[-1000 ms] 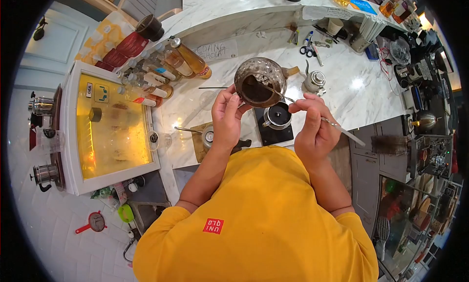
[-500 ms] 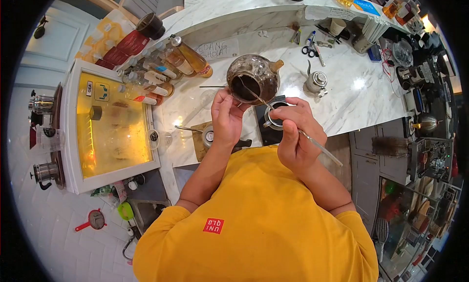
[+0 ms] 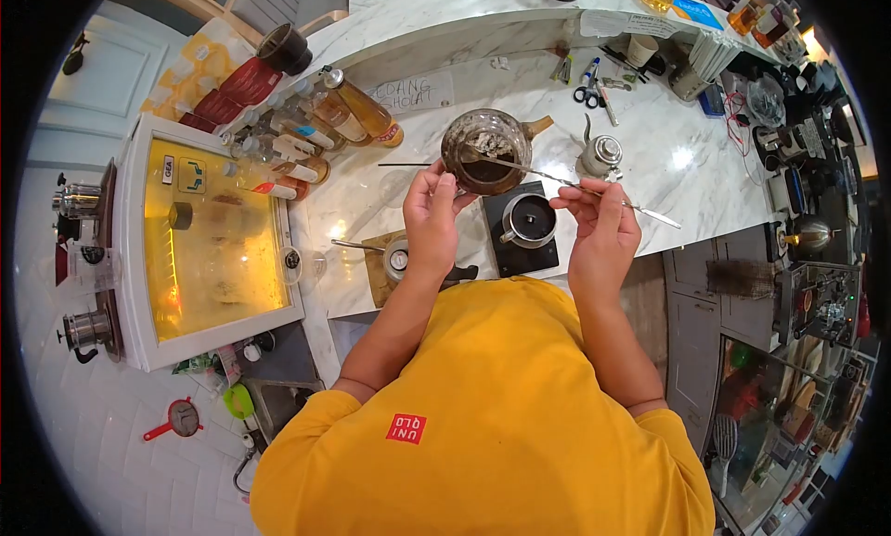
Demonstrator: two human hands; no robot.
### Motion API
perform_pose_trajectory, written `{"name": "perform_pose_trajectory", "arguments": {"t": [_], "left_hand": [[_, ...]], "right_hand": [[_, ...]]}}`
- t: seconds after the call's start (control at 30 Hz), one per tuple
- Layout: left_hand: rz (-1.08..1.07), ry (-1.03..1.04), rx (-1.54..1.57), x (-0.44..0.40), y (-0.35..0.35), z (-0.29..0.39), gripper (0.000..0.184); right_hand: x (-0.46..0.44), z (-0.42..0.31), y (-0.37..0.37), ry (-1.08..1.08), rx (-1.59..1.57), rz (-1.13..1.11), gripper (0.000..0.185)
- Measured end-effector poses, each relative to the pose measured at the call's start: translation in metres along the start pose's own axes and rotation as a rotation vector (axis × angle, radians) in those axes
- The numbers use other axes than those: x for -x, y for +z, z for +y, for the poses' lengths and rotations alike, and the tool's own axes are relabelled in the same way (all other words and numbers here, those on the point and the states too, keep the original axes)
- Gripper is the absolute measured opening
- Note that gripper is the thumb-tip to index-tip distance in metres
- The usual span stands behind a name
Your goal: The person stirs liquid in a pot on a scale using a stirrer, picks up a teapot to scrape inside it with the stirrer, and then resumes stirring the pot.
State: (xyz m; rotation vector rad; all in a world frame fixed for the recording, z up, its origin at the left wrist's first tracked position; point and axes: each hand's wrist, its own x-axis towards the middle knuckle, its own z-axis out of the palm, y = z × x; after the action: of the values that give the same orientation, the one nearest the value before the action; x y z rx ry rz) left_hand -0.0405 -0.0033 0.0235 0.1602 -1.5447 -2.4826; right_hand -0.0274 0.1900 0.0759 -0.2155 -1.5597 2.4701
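My left hand is gripping a glass pot. I'm pinching a long spoon with my right hand.

Bright light leaves white glare on the marble surface at right; the left cabinet glows yellow. The hands look sharp, while fisheye distortion bends the edges into black corners.

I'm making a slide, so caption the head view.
Left hand holds a glass pot, right hand a stirrer reaching into it, near a metal cup.
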Motion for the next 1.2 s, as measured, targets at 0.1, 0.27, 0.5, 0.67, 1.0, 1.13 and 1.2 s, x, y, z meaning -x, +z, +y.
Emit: {"name": "perform_pose_trajectory", "arguments": {"t": [0.1,0.27,0.5,0.67,1.0,1.13,1.2], "left_hand": [[0.015,-0.018,-0.028,0.001,0.0,-0.003,0.013],[0.061,-0.05,-0.044,0.001,0.001,-0.004,0.014],[0.111,-0.116,-0.014,0.002,-0.012,-0.01,0.016],[0.108,-0.156,-0.008,0.01,-0.016,-0.016,0.017],[0.114,-0.167,-0.033,0.022,-0.017,-0.016,0.016],[0.105,-0.16,-0.037,0.027,-0.02,-0.015,0.016],[0.104,-0.143,-0.06,0.028,-0.023,-0.017,0.014]], "right_hand": [[0.0,-0.002,-0.007,0.005,-0.018,0.036,0.041],[0.002,-0.009,-0.018,-0.008,-0.036,0.085,0.042],[0.027,-0.029,-0.049,-0.016,-0.041,0.179,0.042],[0.04,-0.026,-0.083,0.008,-0.001,0.241,0.043],[0.043,0.013,-0.101,-0.027,0.392,0.155,0.035],[0.044,0.022,-0.095,-0.249,0.633,-0.047,0.03],[0.044,0.023,-0.095,-0.302,0.697,-0.086,0.028]]}}
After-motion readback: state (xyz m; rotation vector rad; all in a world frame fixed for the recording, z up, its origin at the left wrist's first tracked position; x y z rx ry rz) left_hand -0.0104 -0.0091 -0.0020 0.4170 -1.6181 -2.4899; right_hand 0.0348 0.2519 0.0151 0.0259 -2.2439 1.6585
